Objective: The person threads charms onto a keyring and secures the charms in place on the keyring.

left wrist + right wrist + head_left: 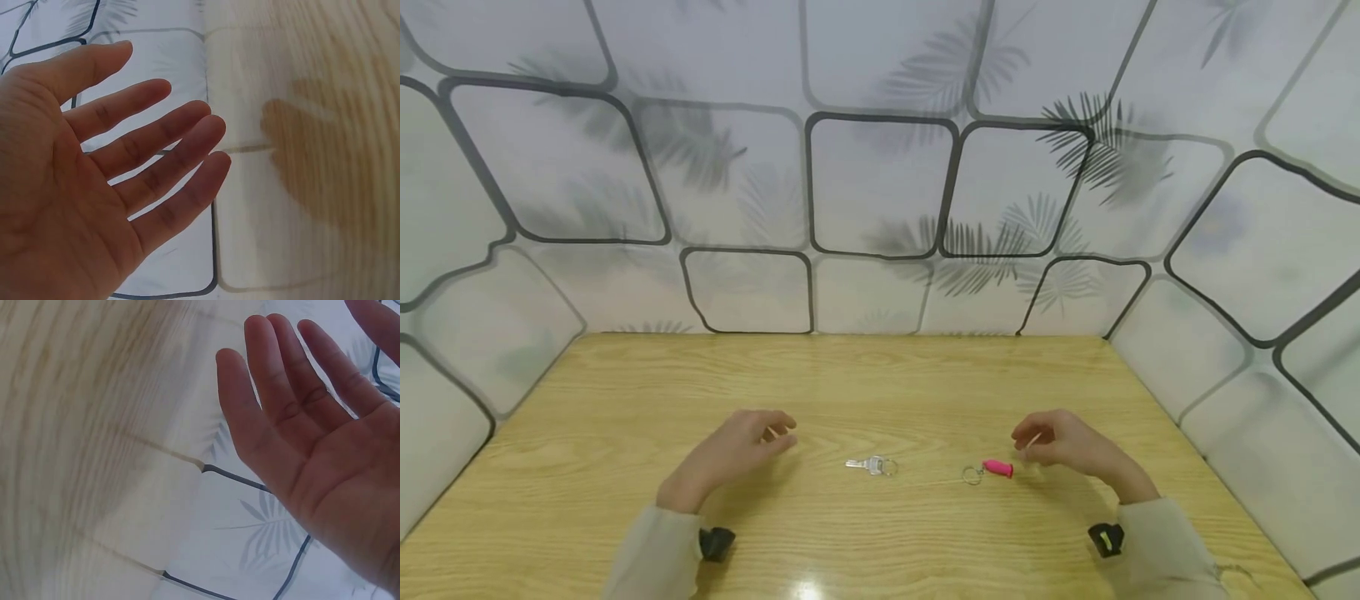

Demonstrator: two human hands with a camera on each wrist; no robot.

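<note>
A silver key [872,465] with a small ring at its right end lies on the wooden table, in the head view's middle. To its right lies a bright pink capsule-shaped key fob [997,468], a metal split ring [972,475] linked to its left end. My left hand [741,447] is held over the table left of the key, fingers loosely bent and holding nothing. Just right of the pink fob is my right hand [1063,443], also bare. Both wrist views show spread, relaxed fingers on the left hand [125,162] and the right hand [312,425].
The light wooden table [850,375] is bordered at the back and both sides by pale patterned walls [880,183] with dark outlines and leaf prints. A black wrist device [717,543] sits at the left cuff, another black device [1106,539] at the right.
</note>
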